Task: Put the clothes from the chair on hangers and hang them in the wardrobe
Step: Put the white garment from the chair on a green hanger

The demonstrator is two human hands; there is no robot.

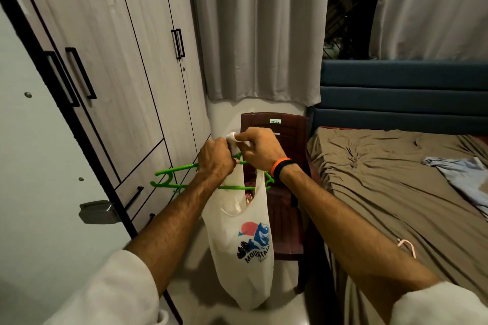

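A white sleeveless shirt (pixel 237 250) with a blue and red mountain print hangs in front of me over a green plastic hanger (pixel 169 179). My left hand (pixel 215 159) grips the hanger near its hook together with the shirt's strap. My right hand (pixel 260 149) pinches the top of the shirt's strap just above the hanger. Behind the shirt stands the dark brown plastic chair (pixel 286 208), with something pink on its seat mostly hidden. The wardrobe (pixel 111 82) stands at the left with its visible doors closed.
A white door (pixel 39 192) with a metal latch stands open at the near left. A bed (pixel 396 192) with a brown sheet fills the right, with a light blue cloth (pixel 459 174) and a pink hanger (pixel 408 247) on it. Grey curtains (pixel 264 29) hang behind the chair.
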